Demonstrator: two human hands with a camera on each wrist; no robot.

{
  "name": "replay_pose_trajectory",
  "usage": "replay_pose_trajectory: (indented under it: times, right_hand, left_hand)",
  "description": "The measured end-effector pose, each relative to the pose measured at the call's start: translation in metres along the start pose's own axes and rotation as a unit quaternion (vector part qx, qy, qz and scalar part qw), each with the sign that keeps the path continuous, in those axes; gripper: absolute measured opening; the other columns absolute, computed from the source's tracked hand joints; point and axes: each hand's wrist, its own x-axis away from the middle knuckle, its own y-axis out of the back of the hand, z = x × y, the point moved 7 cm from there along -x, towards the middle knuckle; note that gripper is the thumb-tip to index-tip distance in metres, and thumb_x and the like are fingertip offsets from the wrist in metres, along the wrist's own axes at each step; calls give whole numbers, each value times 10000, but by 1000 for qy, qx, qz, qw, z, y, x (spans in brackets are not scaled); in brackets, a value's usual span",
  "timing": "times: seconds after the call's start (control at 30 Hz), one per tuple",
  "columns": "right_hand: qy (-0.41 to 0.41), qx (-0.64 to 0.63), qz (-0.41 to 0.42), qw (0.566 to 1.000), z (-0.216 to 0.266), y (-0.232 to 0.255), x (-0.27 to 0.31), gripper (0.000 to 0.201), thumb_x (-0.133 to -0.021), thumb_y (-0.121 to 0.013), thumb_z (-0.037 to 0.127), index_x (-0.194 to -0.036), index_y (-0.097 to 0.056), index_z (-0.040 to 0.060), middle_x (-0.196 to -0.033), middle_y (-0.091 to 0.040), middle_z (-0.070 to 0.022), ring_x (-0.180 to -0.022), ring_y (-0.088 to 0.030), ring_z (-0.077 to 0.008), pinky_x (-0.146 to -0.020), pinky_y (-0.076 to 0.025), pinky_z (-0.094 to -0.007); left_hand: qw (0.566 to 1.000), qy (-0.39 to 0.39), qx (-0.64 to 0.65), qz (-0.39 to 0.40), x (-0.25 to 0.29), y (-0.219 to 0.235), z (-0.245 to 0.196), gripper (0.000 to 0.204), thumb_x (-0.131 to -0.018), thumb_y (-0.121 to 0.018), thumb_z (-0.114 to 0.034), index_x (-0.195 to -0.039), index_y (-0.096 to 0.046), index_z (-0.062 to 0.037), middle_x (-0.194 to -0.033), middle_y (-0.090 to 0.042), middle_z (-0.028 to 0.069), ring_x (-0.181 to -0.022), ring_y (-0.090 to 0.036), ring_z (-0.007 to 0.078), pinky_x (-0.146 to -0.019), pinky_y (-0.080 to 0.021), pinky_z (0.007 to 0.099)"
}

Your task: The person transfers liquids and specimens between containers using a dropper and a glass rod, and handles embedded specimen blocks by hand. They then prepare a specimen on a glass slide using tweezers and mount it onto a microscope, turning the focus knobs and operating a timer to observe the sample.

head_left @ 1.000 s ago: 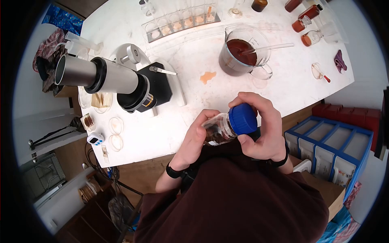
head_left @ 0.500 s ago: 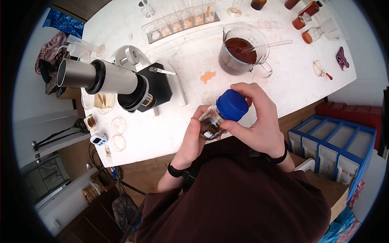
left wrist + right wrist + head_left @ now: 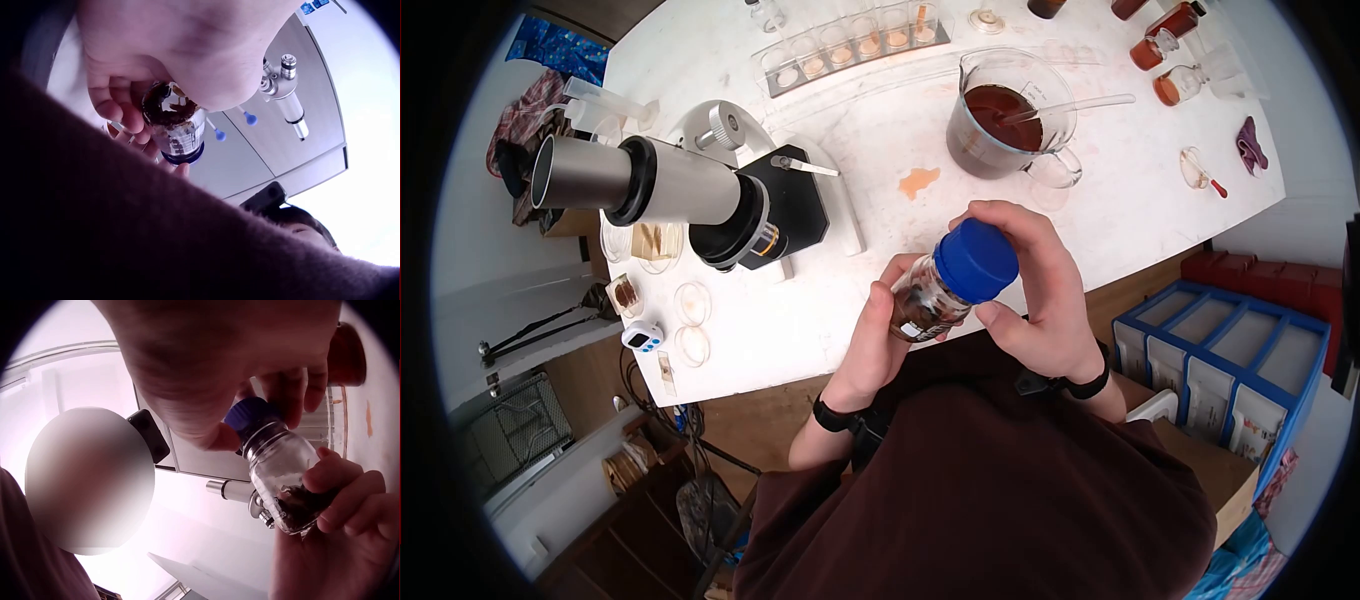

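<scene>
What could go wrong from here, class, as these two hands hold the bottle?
The glass bottle could slip from the left hand near the edge of the table, and might break.
It is tilted, so its dark contents might spill if the right hand loosens the blue cap.
A knock to the rod jutting from the jug could splash liquid.

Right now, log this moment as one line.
left hand: holds jar | right hand: fingers round blue cap | blue cap: on jar | jug: on table, rod inside
</scene>
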Motion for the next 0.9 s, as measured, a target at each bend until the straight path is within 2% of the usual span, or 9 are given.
replay_pose_trajectory:
  times: [0.27,0.33,0.37,0.43,0.47,0.53,0.67,0.83,0.9]
  right_hand:
    - [14,-23,28,999,4,-8,-5,639,-808,-780,46,-1400,-542,29,-1311,-618,-141,-1170,-636,-244,-1021,-489,-373]
    - [4,-27,5,1000,-2,-8,-4,640,-823,-820,61,-1401,-545,37,-1312,-622,-130,-1174,-635,-233,-1019,-490,-364]
    - [3,-25,4,1000,-1,-9,-3,640,-823,-820,61,-1401,-545,37,-1312,-622,-130,-1174,-635,-233,-1019,-490,-364]
    - [-42,-59,-8,997,-3,-9,-2,629,-838,-816,41,-1404,-541,40,-1319,-623,-124,-1183,-633,-223,-1032,-483,-357]
    - [-43,-59,-8,997,-2,-9,-2,629,-838,-816,41,-1404,-541,40,-1319,-623,-124,-1183,-633,-223,-1032,-483,-357]
    - [-51,-91,-3,995,-2,-9,-2,624,-845,-800,14,-1409,-533,47,-1348,-614,-123,-1201,-625,-219,-1054,-471,-359]
    - [-25,-70,4,997,-2,-8,-1,632,-852,-791,13,-1420,-517,45,-1385,-597,-132,-1243,-606,-226,-1080,-461,-364]
    - [-19,-104,6,994,-1,-10,0,630,-865,-771,3,-1432,-498,22,-1437,-567,-151,-1334,-549,-239,-1137,-419,-382]
    - [-16,-105,9,994,-2,-10,0,629,-866,-772,3,-1432,-498,22,-1440,-566,-151,-1339,-546,-241,-1145,-411,-385]
  left_hand:
    - [1000,5,24,-9,4,5,4,835,-997,-339,-776,-1389,-432,-44,-1186,-641,97,-1007,-636,158,-781,-509,302]
    - [998,9,46,-30,5,5,4,862,-952,-466,-786,-1390,-423,-46,-1211,-630,97,-1011,-635,152,-791,-510,304]
    - [998,10,47,-28,4,3,4,862,-952,-466,-786,-1390,-423,-46,-1211,-630,97,-1011,-635,152,-791,-510,304]
    - [999,-47,-17,15,3,-5,-6,919,-868,-646,-767,-1387,-415,-44,-1221,-615,95,-1026,-629,154,-811,-510,308]
    - [999,-47,-17,14,4,-5,-7,919,-868,-646,-767,-1387,-415,-44,-1221,-615,95,-1026,-629,154,-811,-510,308]
    - [1000,-6,-12,3,4,-3,-4,953,-800,-776,-709,-1374,-423,-35,-1215,-602,94,-1038,-623,162,-821,-510,307]
    - [1000,-4,20,17,4,-2,-5,902,-821,-784,-667,-1357,-440,-28,-1229,-593,89,-1118,-602,167,-889,-501,317]
    - [1000,-1,22,-2,6,2,-3,921,-848,-776,-638,-1430,-428,-15,-1321,-574,95,-1273,-530,172,-1080,-420,373]
    - [1000,-4,18,6,6,3,-1,931,-866,-750,-649,-1450,-409,-9,-1321,-577,101,-1251,-550,179,-1066,-439,373]
